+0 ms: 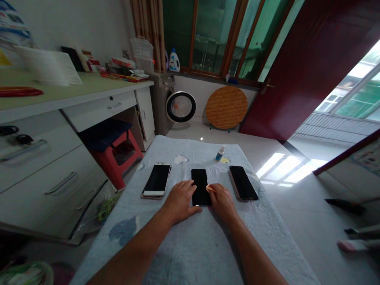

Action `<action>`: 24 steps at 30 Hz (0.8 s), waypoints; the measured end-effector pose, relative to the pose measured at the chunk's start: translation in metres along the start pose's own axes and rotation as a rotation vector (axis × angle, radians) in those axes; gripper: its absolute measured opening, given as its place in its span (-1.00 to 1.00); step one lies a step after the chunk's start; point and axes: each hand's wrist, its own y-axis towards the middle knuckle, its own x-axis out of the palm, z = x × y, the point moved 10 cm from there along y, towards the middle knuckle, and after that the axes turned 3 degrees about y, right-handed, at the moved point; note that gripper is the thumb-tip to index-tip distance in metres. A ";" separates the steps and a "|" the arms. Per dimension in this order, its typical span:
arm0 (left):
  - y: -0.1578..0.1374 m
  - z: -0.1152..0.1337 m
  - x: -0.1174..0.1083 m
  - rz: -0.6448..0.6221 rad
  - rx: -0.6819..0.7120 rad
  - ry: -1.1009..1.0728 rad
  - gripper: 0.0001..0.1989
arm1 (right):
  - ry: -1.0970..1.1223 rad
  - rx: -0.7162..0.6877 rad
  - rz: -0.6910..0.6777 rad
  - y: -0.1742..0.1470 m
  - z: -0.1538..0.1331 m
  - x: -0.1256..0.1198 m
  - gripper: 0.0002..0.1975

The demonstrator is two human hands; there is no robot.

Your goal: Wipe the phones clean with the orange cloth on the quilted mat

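Note:
A black smartphone (pixel 200 187) lies face up on the cloth-covered table between my hands. My left hand (pixel 181 198) steadies it, fingertips over its left edge and thumb stretched along its bottom edge. My right hand (pixel 222 198) is closed in a pinch at the phone's right edge, around a small pale-orange piece (pixel 210 188), perhaps a pad or cloth, mostly hidden by the fingers. To the left, a white-framed smartphone (pixel 158 179) rests on top of another flat device or case. On the right lies another dark smartphone (pixel 243 182).
A small spray bottle (pixel 220 154) stands behind the phones on the patterned cloth (pixel 190 245). White drawers (pixel 68 174) and a red stool (pixel 124 148) are at the left. Beyond the table are a washing machine (pixel 162 103) with its door open and a round wooden tabletop (pixel 226 107).

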 end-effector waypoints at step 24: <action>-0.002 0.012 -0.001 0.052 -0.046 -0.094 -0.27 | 0.901 0.338 0.065 -0.012 0.009 0.015 -0.63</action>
